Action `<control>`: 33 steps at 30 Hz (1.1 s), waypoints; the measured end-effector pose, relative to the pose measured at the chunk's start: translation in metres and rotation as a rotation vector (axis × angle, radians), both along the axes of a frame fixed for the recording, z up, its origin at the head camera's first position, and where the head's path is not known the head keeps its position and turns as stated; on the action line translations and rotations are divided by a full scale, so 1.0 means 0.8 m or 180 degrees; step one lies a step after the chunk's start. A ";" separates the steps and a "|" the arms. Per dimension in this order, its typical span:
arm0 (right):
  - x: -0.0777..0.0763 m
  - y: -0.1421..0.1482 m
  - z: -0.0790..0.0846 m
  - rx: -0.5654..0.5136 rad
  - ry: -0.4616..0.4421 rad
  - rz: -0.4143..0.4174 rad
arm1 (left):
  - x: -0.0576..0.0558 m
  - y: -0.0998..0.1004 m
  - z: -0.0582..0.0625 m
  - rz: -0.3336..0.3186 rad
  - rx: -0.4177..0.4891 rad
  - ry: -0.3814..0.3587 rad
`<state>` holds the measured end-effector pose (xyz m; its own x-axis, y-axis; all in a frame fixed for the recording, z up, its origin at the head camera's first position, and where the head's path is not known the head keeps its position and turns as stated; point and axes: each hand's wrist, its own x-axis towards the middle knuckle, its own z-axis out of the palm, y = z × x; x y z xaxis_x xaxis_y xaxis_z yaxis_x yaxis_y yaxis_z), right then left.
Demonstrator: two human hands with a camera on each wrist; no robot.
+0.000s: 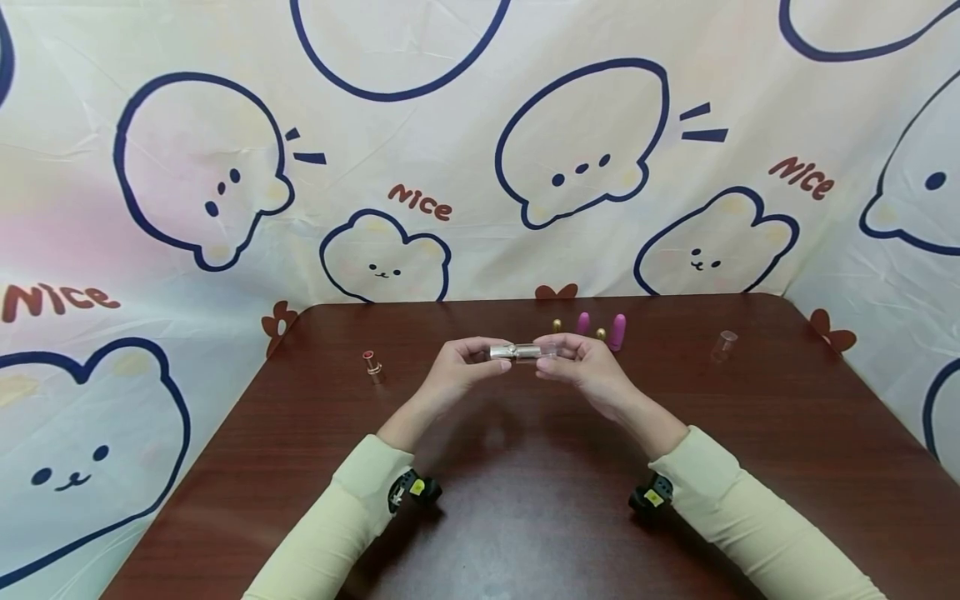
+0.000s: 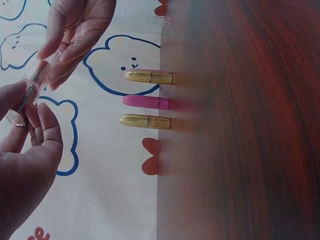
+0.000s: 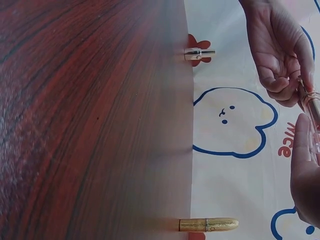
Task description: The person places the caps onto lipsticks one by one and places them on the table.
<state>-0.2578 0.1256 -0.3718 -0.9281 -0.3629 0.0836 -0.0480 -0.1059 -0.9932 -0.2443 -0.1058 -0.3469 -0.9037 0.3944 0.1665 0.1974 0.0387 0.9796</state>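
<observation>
Above the table, both hands hold a slim lipstick (image 1: 522,352) with a silvery base and a clear cap over one end. My left hand (image 1: 459,368) pinches the base end between thumb and fingers. At the other end, my right hand (image 1: 592,371) pinches the clear cap (image 2: 52,62), through which an orange-brown tip shows in the left wrist view. The right wrist view catches the lipstick (image 3: 313,107) only partly, at its edge. To the left, an uncapped lipstick (image 1: 372,367) with a red tip stands upright. Over on the right stands a loose clear cap (image 1: 724,346).
Behind my right hand stand bullet-shaped tubes: a pink one (image 1: 618,332), a second pink one (image 1: 583,322), a gold one (image 2: 149,76) and another gold one (image 2: 145,121). The brown wooden table (image 1: 517,500) meets a cartoon-printed cloth (image 1: 480,150) at its back and sides.
</observation>
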 end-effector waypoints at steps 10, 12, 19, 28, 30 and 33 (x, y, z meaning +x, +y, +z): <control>0.000 -0.001 0.001 0.0020 0.0002 0.0018 | -0.001 0.000 -0.001 0.0011 -0.0037 0.0067; 0.000 -0.001 0.001 0.0023 0.0003 0.0027 | -0.001 0.001 -0.001 0.0019 -0.0057 0.0076; -0.001 -0.001 0.000 0.0028 0.0012 0.0048 | -0.002 0.001 -0.001 0.0020 -0.0075 0.0092; -0.001 -0.001 -0.002 0.0109 -0.0037 -0.0036 | -0.003 0.003 -0.005 0.0028 -0.0118 0.0105; 0.000 -0.001 -0.003 0.0113 -0.0062 -0.0045 | -0.008 0.003 -0.013 0.0024 -0.0106 0.0106; 0.000 -0.001 -0.005 0.0135 -0.0075 -0.0038 | -0.019 0.002 -0.028 0.0042 -0.0094 0.0120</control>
